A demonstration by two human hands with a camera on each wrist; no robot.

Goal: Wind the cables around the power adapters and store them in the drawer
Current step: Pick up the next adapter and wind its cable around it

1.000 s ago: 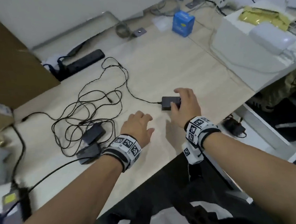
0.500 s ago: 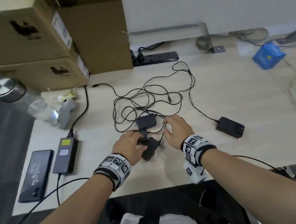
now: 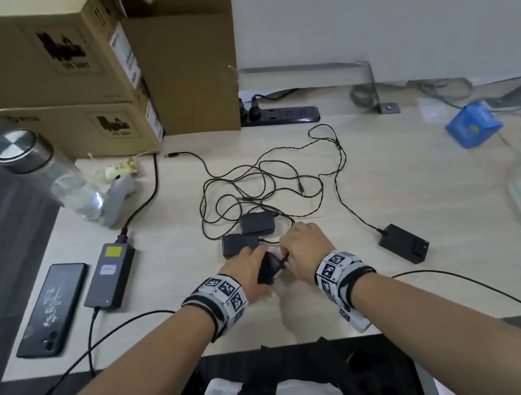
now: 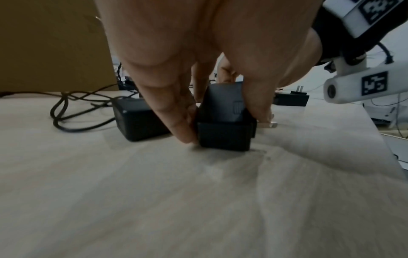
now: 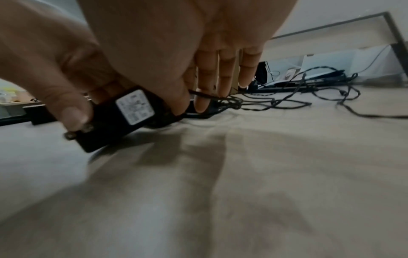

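The nearest power adapter [image 3: 267, 268] sits at the near middle of the desk [image 3: 412, 201], tipped up between both hands. The left hand [image 3: 247, 270] pinches it by its sides, thumb and fingers curled round the black body, one corner seemingly touching the wood. The right hand [image 3: 302, 252] has thumb and forefinger closed on the cable [image 5: 205, 95] where it leaves the adapter; its other fingers hang straight. Just beyond lie two more adapters [image 3: 257, 222], and a fourth adapter [image 3: 403, 244] rests well apart to the right. Their thin cables [image 3: 267, 177] sprawl in a loose tangle toward the far side, none wound. By my reading the task is barely begun: no cable is wrapped, nothing is stored, and no drawer shows in any view. All four still need untangling, winding and putting away
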